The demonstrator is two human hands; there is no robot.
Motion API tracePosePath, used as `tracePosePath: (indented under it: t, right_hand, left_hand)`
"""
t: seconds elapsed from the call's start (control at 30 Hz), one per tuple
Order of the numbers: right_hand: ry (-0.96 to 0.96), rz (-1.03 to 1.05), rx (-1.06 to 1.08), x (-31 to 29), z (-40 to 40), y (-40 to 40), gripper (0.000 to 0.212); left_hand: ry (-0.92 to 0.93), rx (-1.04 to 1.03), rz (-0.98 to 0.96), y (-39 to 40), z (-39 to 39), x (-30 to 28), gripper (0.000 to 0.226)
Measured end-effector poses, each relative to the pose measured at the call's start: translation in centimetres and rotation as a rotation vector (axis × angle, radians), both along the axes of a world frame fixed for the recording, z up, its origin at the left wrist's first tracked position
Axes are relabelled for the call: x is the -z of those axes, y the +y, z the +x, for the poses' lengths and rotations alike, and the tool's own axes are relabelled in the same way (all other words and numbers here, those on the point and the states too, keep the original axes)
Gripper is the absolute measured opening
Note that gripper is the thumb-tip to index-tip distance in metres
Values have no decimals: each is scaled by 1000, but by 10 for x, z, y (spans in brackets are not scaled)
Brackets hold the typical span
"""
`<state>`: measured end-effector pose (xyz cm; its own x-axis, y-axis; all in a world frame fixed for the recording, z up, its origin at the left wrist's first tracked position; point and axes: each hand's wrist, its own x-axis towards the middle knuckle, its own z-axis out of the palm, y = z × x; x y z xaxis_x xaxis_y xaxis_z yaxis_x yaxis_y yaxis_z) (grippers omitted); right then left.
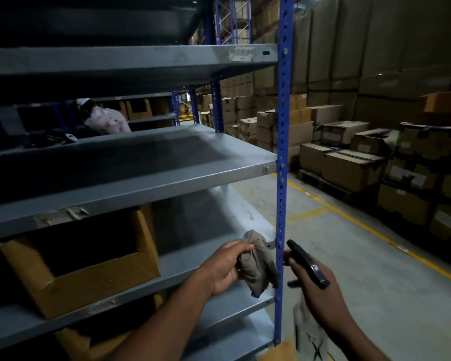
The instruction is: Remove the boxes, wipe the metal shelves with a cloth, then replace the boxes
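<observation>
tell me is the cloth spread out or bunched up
Bunched up: the cloth hangs crumpled from the left hand, whose fingers pinch its top, beside the blue upright.

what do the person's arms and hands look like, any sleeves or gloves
Both forearms are bare up to the frame edge, so no sleeves show. The left hand and right hand wear no gloves. No watch, ring or wristband is visible on either, though the light is dim.

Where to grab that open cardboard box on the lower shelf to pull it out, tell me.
Grip the cardboard box by its front wall's top edge, coming from the aisle side. Its open top faces you, so the fingers can hook over that rim. The left hand holds the cloth, the right hand a dark object.
</observation>
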<state>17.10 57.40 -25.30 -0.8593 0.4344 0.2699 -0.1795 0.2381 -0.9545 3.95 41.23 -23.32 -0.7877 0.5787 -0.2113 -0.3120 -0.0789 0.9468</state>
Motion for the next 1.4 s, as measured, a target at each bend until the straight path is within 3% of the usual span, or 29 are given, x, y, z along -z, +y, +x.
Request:
tracePosePath:
  t: [0.1,0.17,0.23,0.4,0.7,0.83,0.93,1.13,1.3,1.4]
  right_hand:
    - [-48,182,78,1,-31,-2,16]
    - [-139,383,154,-3,-54,-2,26]
    - [-212,455,229,-8,-79,-2,34]
    - [-178,367,321,-27,-152,-3,47]
    - [-104,409,340,-36,-259,-7,29]
    - [-151,369,326,-29,-288,2,36]
    - [-172,364,318,-27,-303,9,41]
    - [-264,451,198,-22,-316,12,26]
    - [-256,374,133,-14,-297,12,42]
    - [-253,340,107,-14,-280,11,57]
  left_hand:
    - [-17,-79,25,-23,-15,6,14]
    - [-34,-122,51,-37,-26,8,19]
    - [-48,-163,73,-48,-35,7,15]
    - [-55,-181,112,-72,-62,-3,14]
    - [-26,-124,74,-85,-117,-17,24]
    - [-57,-99,90,-79,-130,-21,20]
    - [-61,-66,85,-71,-139,-21,19]
    - [-43,8,87,-53,-145,-30,21]
    - [4,91,96,-41,-150,-39,50]
    - [61,134,101,-32,-147,-48,44]
